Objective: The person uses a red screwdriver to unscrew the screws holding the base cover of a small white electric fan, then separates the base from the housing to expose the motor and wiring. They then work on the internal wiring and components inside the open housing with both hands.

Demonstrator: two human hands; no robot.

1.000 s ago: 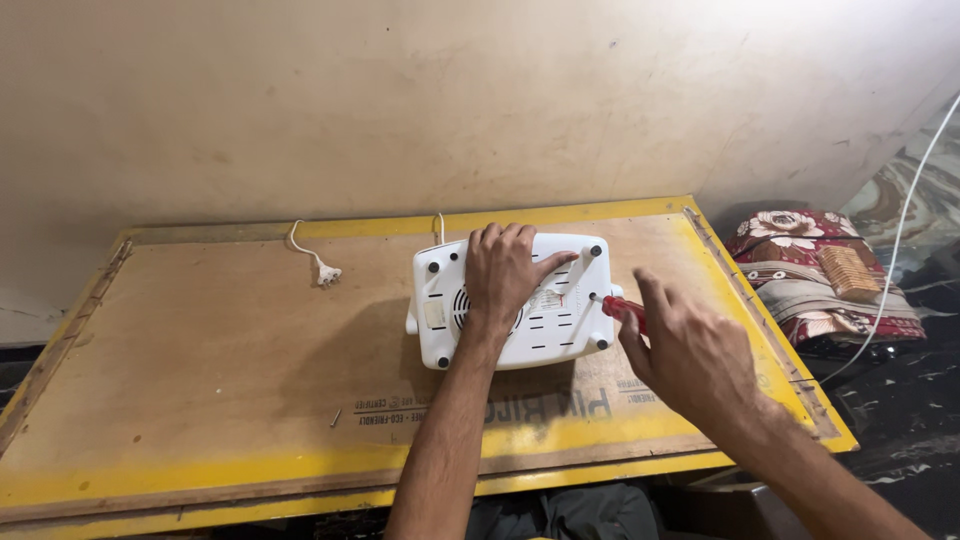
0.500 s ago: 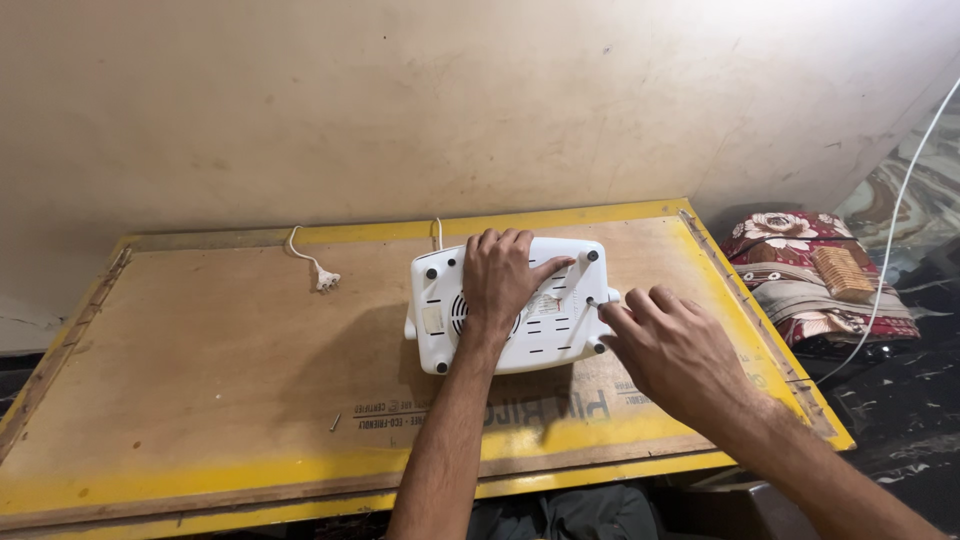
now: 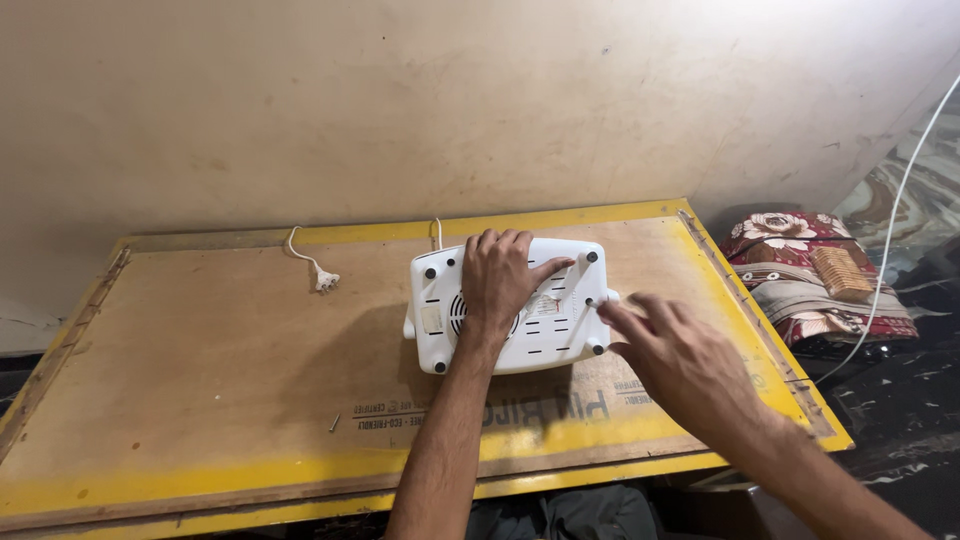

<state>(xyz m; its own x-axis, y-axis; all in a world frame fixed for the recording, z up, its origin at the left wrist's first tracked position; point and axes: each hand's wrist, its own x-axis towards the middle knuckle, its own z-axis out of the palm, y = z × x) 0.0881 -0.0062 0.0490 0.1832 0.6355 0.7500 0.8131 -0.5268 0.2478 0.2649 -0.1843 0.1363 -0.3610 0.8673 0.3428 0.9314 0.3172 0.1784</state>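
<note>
Your left hand [image 3: 498,276] lies flat on the upturned underside of the white appliance [image 3: 508,305], fingers spread and pressing down, thumb angled toward the right; this grip pinches nothing. The appliance rests on the worktop [image 3: 200,380], slightly right of centre and toward the far edge, with its black rubber feet [image 3: 591,257] at the corners facing up and a round vent grille partly covered by your palm. Your right hand [image 3: 680,360] is at the right side of the appliance, fingertips [image 3: 612,312] at or just beside its right edge near a foot. The fingers are extended and loosely together; whether they hold a small item cannot be determined, since the hand is blurred.

A thin white cord leaves the far side of the appliance, and its white plug [image 3: 325,281] lies on the worktop to the left, well apart from the body. A small dark screw [image 3: 335,423] lies near the front edge. Folded patterned cloth [image 3: 800,280] lies on the floor beside the worktop on the right
</note>
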